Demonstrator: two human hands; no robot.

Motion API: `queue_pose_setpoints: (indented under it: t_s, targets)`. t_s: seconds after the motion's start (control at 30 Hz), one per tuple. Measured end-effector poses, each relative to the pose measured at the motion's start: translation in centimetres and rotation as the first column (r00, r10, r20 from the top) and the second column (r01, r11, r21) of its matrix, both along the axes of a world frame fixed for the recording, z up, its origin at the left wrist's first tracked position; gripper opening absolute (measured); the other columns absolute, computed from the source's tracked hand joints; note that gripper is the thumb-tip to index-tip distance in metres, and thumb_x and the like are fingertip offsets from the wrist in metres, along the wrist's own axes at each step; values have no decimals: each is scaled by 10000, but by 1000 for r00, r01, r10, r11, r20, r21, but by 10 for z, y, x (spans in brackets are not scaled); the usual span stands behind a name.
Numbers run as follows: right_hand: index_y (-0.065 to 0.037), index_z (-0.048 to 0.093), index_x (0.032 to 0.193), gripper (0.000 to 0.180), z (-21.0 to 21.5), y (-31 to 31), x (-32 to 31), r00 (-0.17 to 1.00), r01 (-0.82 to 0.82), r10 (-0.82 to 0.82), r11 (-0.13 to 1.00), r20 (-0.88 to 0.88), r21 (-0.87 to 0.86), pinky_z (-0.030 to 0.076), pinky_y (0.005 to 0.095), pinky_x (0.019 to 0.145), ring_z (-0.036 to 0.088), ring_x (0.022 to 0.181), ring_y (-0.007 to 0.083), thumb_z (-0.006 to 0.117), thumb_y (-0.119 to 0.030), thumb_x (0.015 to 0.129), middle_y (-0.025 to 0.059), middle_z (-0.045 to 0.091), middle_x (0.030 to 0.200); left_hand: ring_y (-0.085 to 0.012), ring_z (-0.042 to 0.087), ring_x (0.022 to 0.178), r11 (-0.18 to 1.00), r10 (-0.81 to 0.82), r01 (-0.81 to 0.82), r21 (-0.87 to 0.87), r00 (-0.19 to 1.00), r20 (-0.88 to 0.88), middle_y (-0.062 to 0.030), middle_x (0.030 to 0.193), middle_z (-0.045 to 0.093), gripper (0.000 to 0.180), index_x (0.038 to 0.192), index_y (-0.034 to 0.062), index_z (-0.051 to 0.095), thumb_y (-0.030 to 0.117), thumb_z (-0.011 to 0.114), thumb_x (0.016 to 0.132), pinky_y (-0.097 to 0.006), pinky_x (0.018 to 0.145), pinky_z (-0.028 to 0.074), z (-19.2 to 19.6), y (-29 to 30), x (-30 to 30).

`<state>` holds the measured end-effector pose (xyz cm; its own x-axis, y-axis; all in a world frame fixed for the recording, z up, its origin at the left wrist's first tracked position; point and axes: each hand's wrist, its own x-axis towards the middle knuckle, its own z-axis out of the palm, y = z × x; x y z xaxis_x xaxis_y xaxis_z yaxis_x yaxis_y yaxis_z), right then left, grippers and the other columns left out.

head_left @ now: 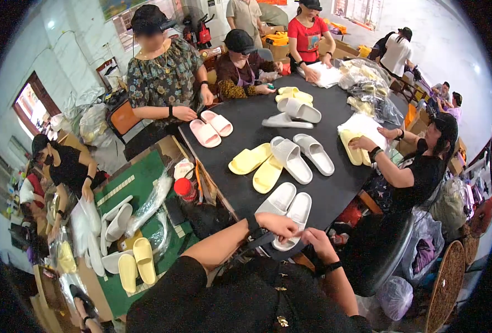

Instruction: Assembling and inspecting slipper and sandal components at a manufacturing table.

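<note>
Black counter [247, 132] fills middle of busy workroom. Grey-white slippers [300, 208] lie under and just beyond fingers of left hand [278, 224]; right hand [320, 245] just beside. Fingers on both curled; cannot tell if they clamp anything. Possible trouble: low left wrist bumps pair, slippers turn crooked. Slippers look smooth, clean, broad-strapped.

Red-topped jar [185, 190]; orange chair [122, 119]; translucent bag [394, 298] near woven panel [445, 288].
</note>
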<state>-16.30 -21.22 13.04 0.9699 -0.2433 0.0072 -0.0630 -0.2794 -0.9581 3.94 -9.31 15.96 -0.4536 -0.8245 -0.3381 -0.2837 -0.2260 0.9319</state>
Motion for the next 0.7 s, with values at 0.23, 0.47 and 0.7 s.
queue_pose_setpoints:
  t_s: [0.23, 0.47, 0.7]
  targets:
    - [2, 588, 934, 402, 22, 18, -41, 954, 293, -195, 774, -228, 562, 465, 267, 585, 569, 601, 155, 403, -354, 962, 116, 645, 765, -168, 620, 629, 996, 86, -90, -1, 948, 307, -80, 671, 621, 146, 769, 16, 548, 150, 516, 815, -293, 586, 496, -26, 1, 12]
    - [9, 595, 849, 452, -7, 4, -45, 885, 464, -329, 686, -330, 561, 250, 213, 384, 318, 388, 63, 382, -369, 976, -28, 385, 496, -288, 627, 684, 986, 28, 80, -146, 785, 619, -134, 718, 641, 185, 797, 40, 599, 206, 538, 742, -418, 622, 476, -43, -1, -1]
    - [-27, 551, 760, 338, -21, -20, -75, 928, 358, -354, 770, -114, 528, 215, 227, 408, 279, 412, 62, 438, -270, 966, -50, 329, 500, -331, 542, 960, 790, 561, -51, -610, 458, 689, -132, 987, 589, 414, 1078, 153, 595, 325, 701, 718, -415, 733, 466, -66, -7, 2]
